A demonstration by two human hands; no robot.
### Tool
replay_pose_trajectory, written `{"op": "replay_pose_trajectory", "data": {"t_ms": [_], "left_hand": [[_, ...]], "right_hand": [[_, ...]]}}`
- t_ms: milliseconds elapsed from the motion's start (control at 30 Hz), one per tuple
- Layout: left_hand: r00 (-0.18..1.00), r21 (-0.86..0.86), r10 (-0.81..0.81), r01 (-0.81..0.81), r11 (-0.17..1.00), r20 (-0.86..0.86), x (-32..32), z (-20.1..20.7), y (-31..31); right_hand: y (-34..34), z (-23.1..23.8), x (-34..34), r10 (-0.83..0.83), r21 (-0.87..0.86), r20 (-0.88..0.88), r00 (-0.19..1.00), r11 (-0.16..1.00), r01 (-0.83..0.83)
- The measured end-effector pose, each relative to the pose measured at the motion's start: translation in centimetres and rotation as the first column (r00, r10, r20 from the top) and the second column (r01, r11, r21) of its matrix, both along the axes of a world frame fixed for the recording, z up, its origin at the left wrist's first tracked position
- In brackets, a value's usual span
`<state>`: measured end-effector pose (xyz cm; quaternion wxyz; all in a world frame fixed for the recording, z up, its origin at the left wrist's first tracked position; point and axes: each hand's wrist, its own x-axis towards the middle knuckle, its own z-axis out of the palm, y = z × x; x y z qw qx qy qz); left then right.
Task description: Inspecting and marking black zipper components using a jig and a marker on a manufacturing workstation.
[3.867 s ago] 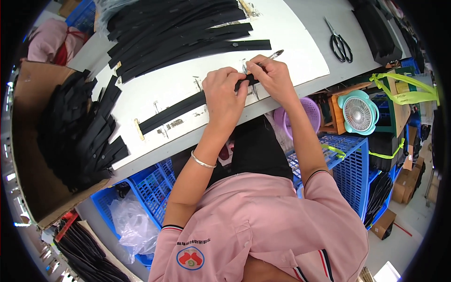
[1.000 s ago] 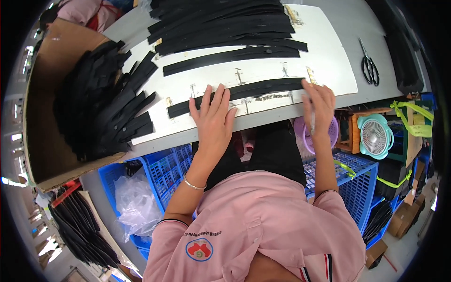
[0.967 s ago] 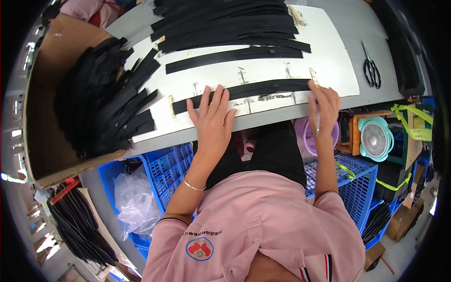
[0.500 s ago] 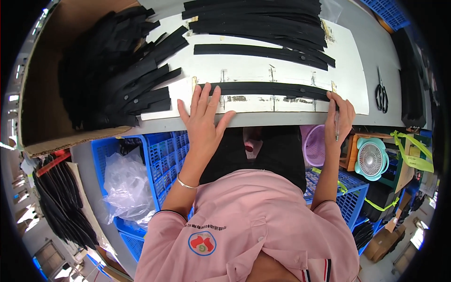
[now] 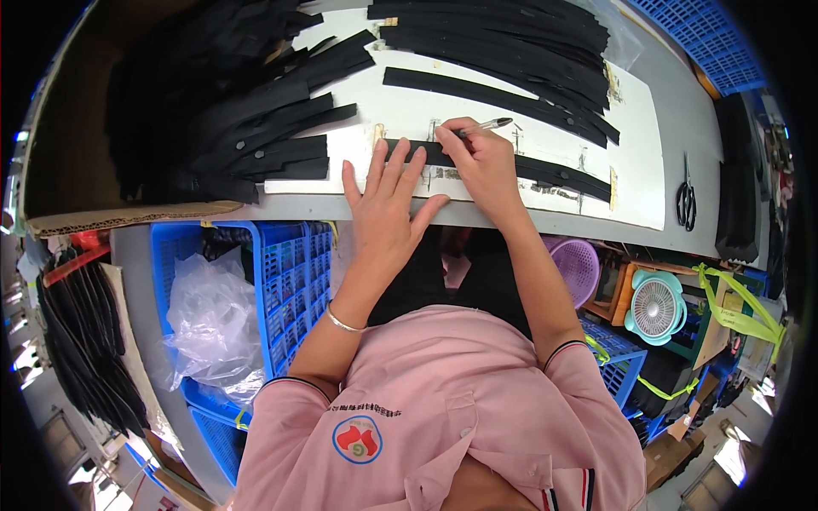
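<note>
A black fabric strip [image 5: 545,173] lies along the near part of a white board [image 5: 635,153] that carries dark pen marks. My left hand [image 5: 388,200] rests flat with spread fingers, its fingertips pressing on the strip's left end. My right hand [image 5: 484,166] is closed round a pen [image 5: 486,127], whose back end points up and right. The fingers of that hand are at the strip, right of my left hand; the pen's tip is hidden behind them. Beyond lies another single black strip [image 5: 503,102], its right end touching a pile of strips [image 5: 494,43].
A cardboard box [image 5: 136,211] heaped with black strips [image 5: 213,102] stands at the left. Black scissors [image 5: 686,204] lie right of the board. Below the table edge are a blue crate [image 5: 294,298] beside a plastic bag [image 5: 213,315], a purple basket [image 5: 575,272] and a small fan [image 5: 656,308].
My right hand has moved left with the pen, from the strip's right end to near my left hand. My left hand stays on the strip's left end. The view has shifted slightly.
</note>
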<state>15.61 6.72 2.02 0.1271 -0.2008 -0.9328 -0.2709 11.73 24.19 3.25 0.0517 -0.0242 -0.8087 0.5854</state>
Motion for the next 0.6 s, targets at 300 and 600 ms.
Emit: {"op": "replay_pose_trajectory", "data": {"t_ms": [300, 600], "left_hand": [[1.0, 0.018, 0.005, -0.004, 1.0, -0.026, 0.08, -0.04, -0.19], [0.999, -0.001, 0.01, -0.011, 1.0, -0.044, 0.02, -0.11, -0.15]], "right_hand": [[-0.7, 0.14, -0.07, 0.014, 0.182, -0.056, 0.998, 0.983, -0.004], [-0.28, 0.27, 0.27, 0.049, 0.163, -0.009, 0.999, 0.986, -0.047]]}}
